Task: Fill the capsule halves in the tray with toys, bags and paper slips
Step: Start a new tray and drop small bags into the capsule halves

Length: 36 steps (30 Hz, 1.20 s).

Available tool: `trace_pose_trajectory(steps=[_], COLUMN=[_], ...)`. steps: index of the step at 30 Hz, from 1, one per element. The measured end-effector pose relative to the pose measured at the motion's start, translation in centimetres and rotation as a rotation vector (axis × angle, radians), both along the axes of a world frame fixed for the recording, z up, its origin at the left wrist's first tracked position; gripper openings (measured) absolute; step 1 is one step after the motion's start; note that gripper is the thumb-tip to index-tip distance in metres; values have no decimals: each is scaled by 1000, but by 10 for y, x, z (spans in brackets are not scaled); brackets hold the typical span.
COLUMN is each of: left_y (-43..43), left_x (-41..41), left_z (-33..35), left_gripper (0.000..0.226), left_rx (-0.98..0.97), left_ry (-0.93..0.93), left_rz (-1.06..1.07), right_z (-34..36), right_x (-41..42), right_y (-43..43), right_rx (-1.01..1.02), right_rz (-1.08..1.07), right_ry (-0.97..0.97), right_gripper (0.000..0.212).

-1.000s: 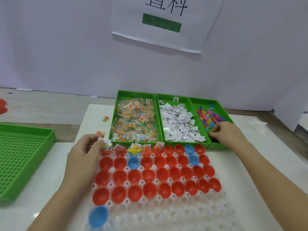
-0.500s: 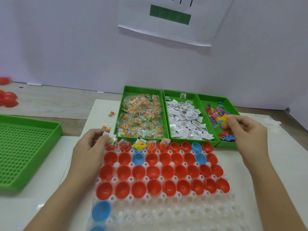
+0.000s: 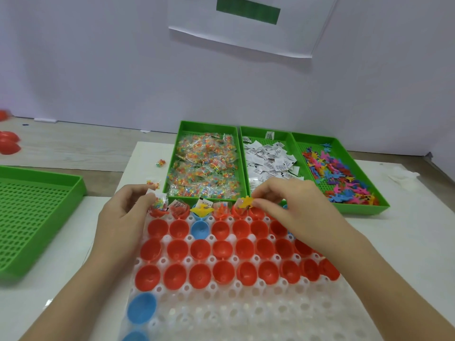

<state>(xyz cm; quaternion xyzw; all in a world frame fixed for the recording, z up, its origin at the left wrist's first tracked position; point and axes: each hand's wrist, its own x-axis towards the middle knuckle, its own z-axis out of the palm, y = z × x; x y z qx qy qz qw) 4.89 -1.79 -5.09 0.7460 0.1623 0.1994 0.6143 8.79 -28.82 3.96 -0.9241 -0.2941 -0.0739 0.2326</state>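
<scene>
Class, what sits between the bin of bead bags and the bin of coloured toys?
The head view shows the middle green bin, filled with white paper slips, standing directly between the bag bin and the toy bin.

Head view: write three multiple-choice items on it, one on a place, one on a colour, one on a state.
1. The paper slips lie in which green bin? A left; B middle; C right.
2. The toy in the right hand is: A yellow; B blue; C pink.
3. The left hand: A lies flat and empty; B pinches a small bag; C grips a red capsule half.

Key: 1 B, the white slips fill the middle bin. 2 A, a yellow toy shows at its fingertips. 3 B, thumb and finger close on a clear bag of coloured bits.
</scene>
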Motion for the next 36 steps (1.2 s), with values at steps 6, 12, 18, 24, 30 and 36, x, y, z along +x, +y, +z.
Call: trace_pose_trajectory(steps=[6,12,18,24,30,36], left_y=[-2,1,1,0,1,-1], left_x=[0,1,2,1,0,-1], left_z=[5,0,-1,0,0,3], left_gripper=[18,11,15,17,14,17], left_rx=[-27,3,18,25,10,-4], left_ry=[-18,-18,-13,-12,-15,-13], left_rz=[-3,9,10,14,8,5], right_z=[-9,-14,-17,-9,-15,-27], right_x=[10,15,16,20,60,79], right_y=[5,11,9,-7,-36,-30], right_rx=[-73,-133,-128,125,-9,-147], right_rz=[58,95,78,-59,-293,-258], right_ry=[-41,-19,-13,-11,135,330], right_gripper=[9,10,10,16,28,48])
